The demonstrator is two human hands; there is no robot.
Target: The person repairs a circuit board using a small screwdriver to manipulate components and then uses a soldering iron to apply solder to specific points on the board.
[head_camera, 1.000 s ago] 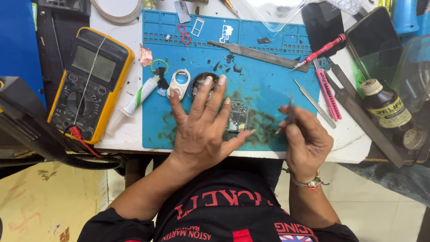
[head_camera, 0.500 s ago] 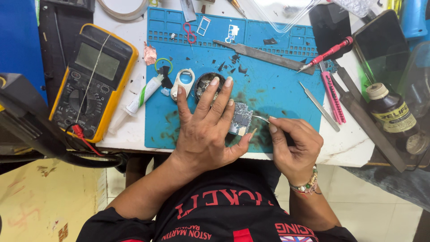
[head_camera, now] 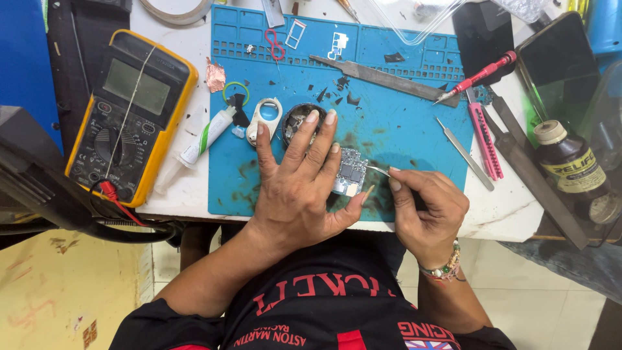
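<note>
Circuit board (head_camera: pixel 350 172) pinned on the blue mat (head_camera: pixel 402 123), near its front edge, under a flat hand.

Largest to smallest: yellow multimeter (head_camera: pixel 129 110) lies at the table's left edge; left hand (head_camera: pixel 301 188) is spread open, fingers pressing the board; right hand (head_camera: pixel 427 207) pinches thin tweezers (head_camera: pixel 378 170), their tips touching the board's right side.

The circuit board (head_camera: pixel 350 172) lies on the mat (head_camera: pixel 402 123), between both hands, with the multimeter (head_camera: pixel 129 113) far left.
</note>
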